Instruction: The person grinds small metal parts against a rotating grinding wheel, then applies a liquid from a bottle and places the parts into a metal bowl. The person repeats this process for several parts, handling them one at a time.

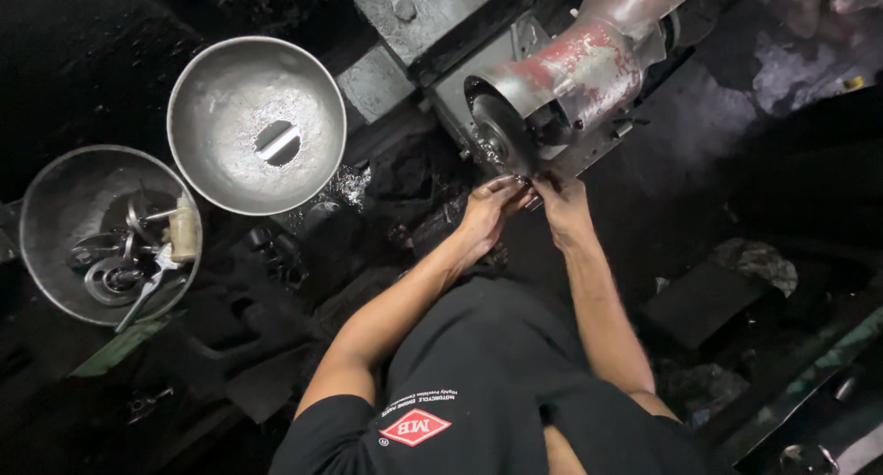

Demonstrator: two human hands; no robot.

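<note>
Far left: bowl (41, 254) holding metal parts (124, 263). Upper left of centre: second bowl (230, 98) with one small piece (277, 142). Centre: left hand (487, 213) and right hand (563, 208), close together, pinch a small workpiece (524, 181), barely visible, against the grinding wheel (497, 135). Upper right: red guard (579, 66).
</note>
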